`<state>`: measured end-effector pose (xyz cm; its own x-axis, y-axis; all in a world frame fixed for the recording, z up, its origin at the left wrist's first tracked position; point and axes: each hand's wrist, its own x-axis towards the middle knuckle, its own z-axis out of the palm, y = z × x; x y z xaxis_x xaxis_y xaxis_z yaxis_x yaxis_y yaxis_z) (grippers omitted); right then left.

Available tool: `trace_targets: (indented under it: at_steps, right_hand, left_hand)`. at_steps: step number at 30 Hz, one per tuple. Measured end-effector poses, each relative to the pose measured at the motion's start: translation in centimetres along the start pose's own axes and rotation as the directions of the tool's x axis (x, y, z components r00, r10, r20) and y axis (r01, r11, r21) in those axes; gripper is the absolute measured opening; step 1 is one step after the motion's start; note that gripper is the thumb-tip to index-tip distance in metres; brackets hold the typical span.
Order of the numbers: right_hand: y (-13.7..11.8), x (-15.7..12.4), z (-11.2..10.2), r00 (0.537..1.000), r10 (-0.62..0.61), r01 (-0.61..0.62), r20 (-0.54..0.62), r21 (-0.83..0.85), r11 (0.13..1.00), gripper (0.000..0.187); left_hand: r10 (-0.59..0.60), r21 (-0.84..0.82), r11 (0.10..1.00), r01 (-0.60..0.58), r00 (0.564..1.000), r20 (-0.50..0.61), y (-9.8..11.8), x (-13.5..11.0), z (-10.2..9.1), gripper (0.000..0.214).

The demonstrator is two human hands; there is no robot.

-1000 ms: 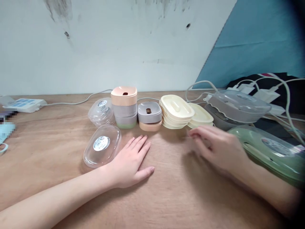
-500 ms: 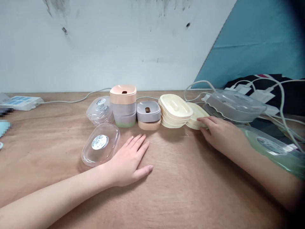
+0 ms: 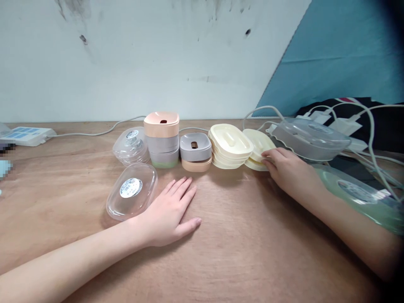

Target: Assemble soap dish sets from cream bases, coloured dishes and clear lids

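My left hand (image 3: 170,212) lies flat on the wooden table, fingers stretched out, beside a clear plastic lid (image 3: 142,195) with a round label. On the right, my right hand (image 3: 292,174) pinches the near edge of a cream plastic lid (image 3: 257,142), which is tilted up above another cream lid (image 3: 257,166). Just left of it stands a stack of cream lids (image 3: 232,145) with a raised ridge on top. Beside that stack, a grey box part with a slot (image 3: 195,147) rests on a peach one (image 3: 196,164).
A taller stack of peach, grey and green parts (image 3: 162,143) stands next to piled clear lids (image 3: 130,145). Far right are a grey-lidded container (image 3: 312,139), a green clear-topped container (image 3: 360,195), and white cables with plugs (image 3: 345,126). A power strip (image 3: 28,135) sits far left.
My right hand has lifted the near edge of the upper cream lid, so the lid beneath now shows. My left hand has stayed flat in place.
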<state>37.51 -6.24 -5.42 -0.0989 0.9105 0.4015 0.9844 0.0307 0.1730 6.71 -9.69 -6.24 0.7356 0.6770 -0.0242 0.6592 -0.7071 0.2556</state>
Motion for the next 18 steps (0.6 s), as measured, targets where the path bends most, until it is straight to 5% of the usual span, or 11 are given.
trace_targets:
  at_steps: [12,18]
  right_hand:
    - [1.0,-0.4,-0.8,0.997,-0.064,0.064,-0.031,0.011,0.998,0.025]
    - [1.1,-0.9,-2.3,0.980,-0.170,0.148,-0.103,-0.189,0.971,0.020]
  left_hand:
    - [-0.002,-0.014,1.000,0.002,1.000,0.004,0.0,0.0,-0.1,0.068]
    - [-0.002,-0.008,1.000,0.002,1.000,0.007,0.0,-0.1,0.0,0.069]
